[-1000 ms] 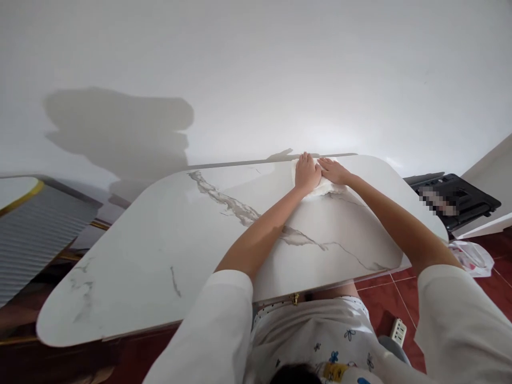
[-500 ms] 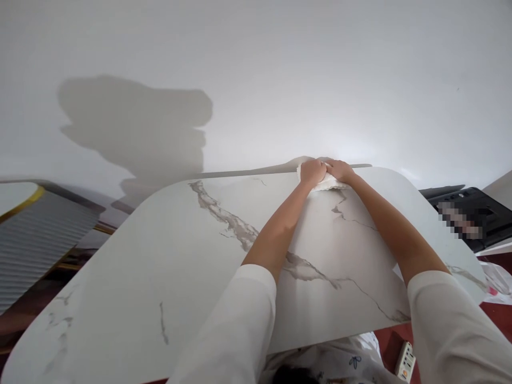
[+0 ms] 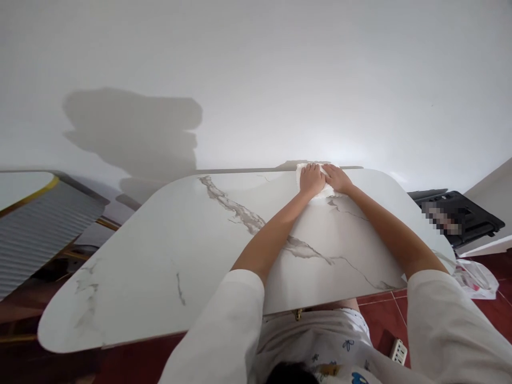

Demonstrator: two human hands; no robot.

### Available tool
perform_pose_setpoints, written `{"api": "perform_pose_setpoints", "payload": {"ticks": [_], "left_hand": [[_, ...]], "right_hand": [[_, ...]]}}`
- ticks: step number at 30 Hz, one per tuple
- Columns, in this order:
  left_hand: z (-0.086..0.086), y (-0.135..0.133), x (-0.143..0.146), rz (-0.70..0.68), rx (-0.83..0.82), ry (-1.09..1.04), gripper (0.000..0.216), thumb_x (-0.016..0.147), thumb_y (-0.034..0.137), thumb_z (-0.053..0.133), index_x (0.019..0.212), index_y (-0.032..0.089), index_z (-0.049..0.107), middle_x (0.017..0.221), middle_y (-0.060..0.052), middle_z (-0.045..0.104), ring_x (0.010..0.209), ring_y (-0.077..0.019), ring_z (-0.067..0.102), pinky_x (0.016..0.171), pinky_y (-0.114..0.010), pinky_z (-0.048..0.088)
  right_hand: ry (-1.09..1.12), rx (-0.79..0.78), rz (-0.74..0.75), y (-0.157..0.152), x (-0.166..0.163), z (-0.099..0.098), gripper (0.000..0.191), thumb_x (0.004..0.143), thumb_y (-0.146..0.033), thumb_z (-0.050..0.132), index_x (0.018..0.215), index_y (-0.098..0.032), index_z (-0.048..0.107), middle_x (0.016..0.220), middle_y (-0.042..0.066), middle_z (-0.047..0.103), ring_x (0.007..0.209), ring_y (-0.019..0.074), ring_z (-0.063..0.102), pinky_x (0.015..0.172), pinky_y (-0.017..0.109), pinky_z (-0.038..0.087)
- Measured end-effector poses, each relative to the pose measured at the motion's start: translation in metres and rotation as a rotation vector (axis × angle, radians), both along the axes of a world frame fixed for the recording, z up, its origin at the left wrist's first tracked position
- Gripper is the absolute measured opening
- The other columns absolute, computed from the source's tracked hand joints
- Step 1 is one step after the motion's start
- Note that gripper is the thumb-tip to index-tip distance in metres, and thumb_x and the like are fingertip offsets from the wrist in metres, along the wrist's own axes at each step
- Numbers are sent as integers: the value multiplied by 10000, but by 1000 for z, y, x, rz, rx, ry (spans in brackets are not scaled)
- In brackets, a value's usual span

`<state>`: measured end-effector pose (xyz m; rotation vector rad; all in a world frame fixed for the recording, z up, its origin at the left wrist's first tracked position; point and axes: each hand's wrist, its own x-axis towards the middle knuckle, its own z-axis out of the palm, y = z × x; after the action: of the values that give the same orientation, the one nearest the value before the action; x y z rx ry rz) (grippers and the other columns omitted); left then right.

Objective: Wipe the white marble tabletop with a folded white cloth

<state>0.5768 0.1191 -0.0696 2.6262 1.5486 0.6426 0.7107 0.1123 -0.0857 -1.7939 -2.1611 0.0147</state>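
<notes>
A white marble-patterned table (image 3: 168, 250) with grey veins fills the middle of the view and stands against a white wall. Both my arms reach across it to its far edge. My left hand (image 3: 311, 180) and my right hand (image 3: 338, 178) lie side by side, fingers flat, pressing down on a crumpled white cloth (image 3: 326, 191) at the table's far edge. Most of the cloth is hidden under my hands.
A black device (image 3: 460, 216) sits on a surface at the right. A plastic bag (image 3: 476, 274) lies on the red tiled floor (image 3: 384, 309), near a white power strip (image 3: 398, 349). A ribbed grey, gold-trimmed piece of furniture (image 3: 36, 229) stands at the left.
My hands were bunched on the cloth half a second ago; now the fingers lie flat on it. The view has pulled back, showing the table's near edge and the floor again.
</notes>
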Motion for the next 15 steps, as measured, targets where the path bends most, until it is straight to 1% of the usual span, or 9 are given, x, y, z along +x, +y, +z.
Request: {"api": "perform_pose_setpoints", "payload": {"ticks": [2, 5, 7, 9, 10, 11, 13, 15], "left_hand": [[0, -17, -4, -3, -26, 25, 475, 933, 202, 269, 1350, 58, 446, 1472, -150, 403, 1388, -255, 305, 1133, -402, 221], [4, -50, -15, -12, -71, 75, 505, 937, 221, 249, 1387, 54, 405, 1506, -146, 348, 1416, -252, 257, 1148, -415, 212], [10, -76, -26, -42, -42, 113, 518, 931, 225, 255, 1394, 38, 393, 1519, -153, 319, 1432, -253, 219, 1164, -421, 181], [16, -106, -37, -122, 31, 154, 536, 913, 209, 285, 1410, 23, 364, 1539, -151, 272, 1449, -249, 160, 1184, -422, 115], [19, -122, -43, -163, 41, 172, 545, 904, 200, 301, 1419, 30, 350, 1548, -143, 252, 1453, -248, 143, 1187, -424, 102], [20, -138, -48, -191, 24, 186, 551, 898, 190, 305, 1426, 38, 340, 1551, -137, 246, 1453, -249, 141, 1187, -428, 110], [22, -168, -57, -222, -80, 219, 555, 899, 184, 291, 1434, 40, 325, 1545, -141, 260, 1443, -258, 181, 1178, -435, 158], [21, -193, -60, -248, -170, 228, 554, 905, 183, 269, 1443, 53, 308, 1539, -139, 276, 1433, -255, 215, 1169, -441, 190]], "right_hand": [[-25, -18, -11, -19, -5, 0, 530, 958, -336, 289, 1426, -106, 382, 1503, 112, 369, 1395, 239, 300, 1131, 401, 245], [-37, -34, 4, -56, -14, 3, 540, 961, -340, 271, 1442, -113, 362, 1512, 105, 354, 1406, 247, 282, 1136, 408, 245], [-34, -35, 16, -87, -22, 4, 547, 965, -350, 259, 1446, -109, 356, 1513, 110, 350, 1405, 263, 284, 1134, 428, 252], [-26, -20, 27, -123, -32, 5, 542, 965, -344, 249, 1444, -117, 362, 1506, 114, 363, 1397, 278, 301, 1126, 451, 268], [-21, -3, 38, -143, -37, 6, 535, 963, -329, 247, 1440, -121, 369, 1500, 116, 373, 1392, 280, 309, 1119, 460, 281], [-17, 7, 56, -163, -41, 7, 533, 961, -321, 245, 1443, -126, 365, 1502, 112, 369, 1395, 280, 304, 1118, 464, 284], [-11, 1, 89, -201, -49, 9, 544, 954, -310, 259, 1457, -117, 337, 1513, 109, 349, 1401, 274, 292, 1132, 456, 267], [2, -12, 92, -232, -52, 11, 550, 950, -314, 274, 1470, -137, 316, 1517, 99, 344, 1405, 265, 287, 1133, 459, 269]]}}
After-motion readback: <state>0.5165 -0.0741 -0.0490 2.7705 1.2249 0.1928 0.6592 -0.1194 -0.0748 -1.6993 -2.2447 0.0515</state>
